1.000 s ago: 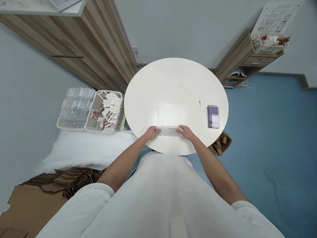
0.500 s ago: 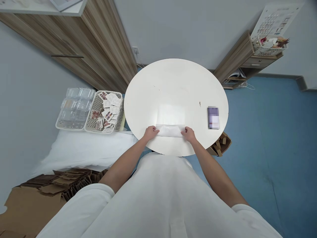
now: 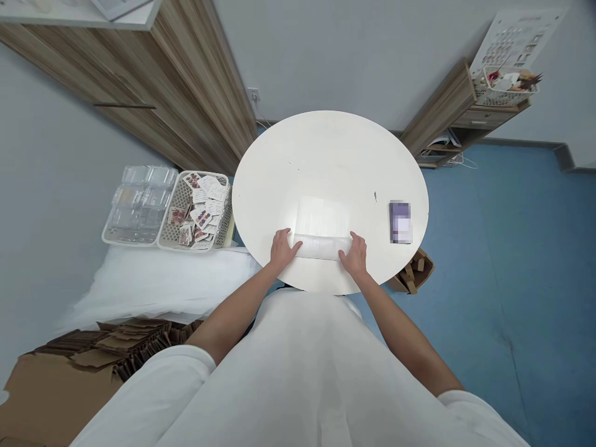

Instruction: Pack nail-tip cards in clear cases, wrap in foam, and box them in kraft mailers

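A thin, see-through whitish sheet (image 3: 323, 214) lies flat on the white oval table (image 3: 335, 143), and its near edge is folded over into a band (image 3: 319, 247). My left hand (image 3: 282, 249) is at the band's left end, thumb resting on it and fingers stretched forward just beside it. At the right end, my right hand (image 3: 356, 256) mirrors this, with its thumb touching the band and its fingers apart from the thumb. Whether the sheet is a bag or a single film I cannot tell.
A purple item (image 3: 400, 222), blurred out, lies at the table's right. Left of the table are a basket of printed cards (image 3: 201, 211) and a tray of clear plastic boxes (image 3: 142, 205). Flattened cardboard (image 3: 69, 391) is stacked lower left; a carton (image 3: 413, 273) stands beneath the right edge.
Both hands have loosened from a pinch on the band's ends, and their fingers now reach forward, away from the thumbs. The band looks flatter and smoother.
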Demonstrator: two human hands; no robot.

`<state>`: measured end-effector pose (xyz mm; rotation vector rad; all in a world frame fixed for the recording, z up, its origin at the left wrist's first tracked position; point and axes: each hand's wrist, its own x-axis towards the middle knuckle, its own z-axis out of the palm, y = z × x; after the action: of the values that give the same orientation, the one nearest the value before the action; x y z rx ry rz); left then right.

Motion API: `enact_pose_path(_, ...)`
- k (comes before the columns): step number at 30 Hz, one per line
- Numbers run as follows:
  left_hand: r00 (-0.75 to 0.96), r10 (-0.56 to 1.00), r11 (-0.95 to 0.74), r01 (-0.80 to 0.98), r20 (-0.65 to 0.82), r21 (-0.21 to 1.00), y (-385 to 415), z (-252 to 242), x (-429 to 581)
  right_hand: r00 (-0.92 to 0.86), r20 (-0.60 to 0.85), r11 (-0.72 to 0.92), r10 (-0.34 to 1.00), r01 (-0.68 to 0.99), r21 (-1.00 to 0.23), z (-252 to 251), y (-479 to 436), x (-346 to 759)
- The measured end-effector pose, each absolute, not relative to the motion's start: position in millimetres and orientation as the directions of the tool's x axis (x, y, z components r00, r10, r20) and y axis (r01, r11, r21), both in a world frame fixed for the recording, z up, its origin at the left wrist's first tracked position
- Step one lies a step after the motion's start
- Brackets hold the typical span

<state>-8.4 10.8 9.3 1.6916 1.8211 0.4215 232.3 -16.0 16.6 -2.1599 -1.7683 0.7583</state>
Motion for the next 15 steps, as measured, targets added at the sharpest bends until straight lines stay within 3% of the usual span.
enact_pose_path(2,0.196,0.975,-0.106,0.828,-0.108,0.55,10,16,-1,-0.038,-0.158,-0.041,0.987,0.881,-0.472,20,-15,225)
enact_pose_path(6,0.584,0.794,-0.453,0.754,-0.169,0.477,13,20,18,-0.387,-0.215,0.274,0.897,0.867,-0.416,21,-10,213)
enact_pose_path(11,0.622,0.752,-0.476,0.741,-0.218,0.474,13,14,29,-0.429,-0.258,0.317,0.866,0.868,-0.383,17,-7,209)
enact_pose_path(15,0.648,0.732,-0.491,0.716,-0.21,0.495,6,16,24,-0.441,-0.273,0.296,0.855,0.847,-0.442,20,-14,213)
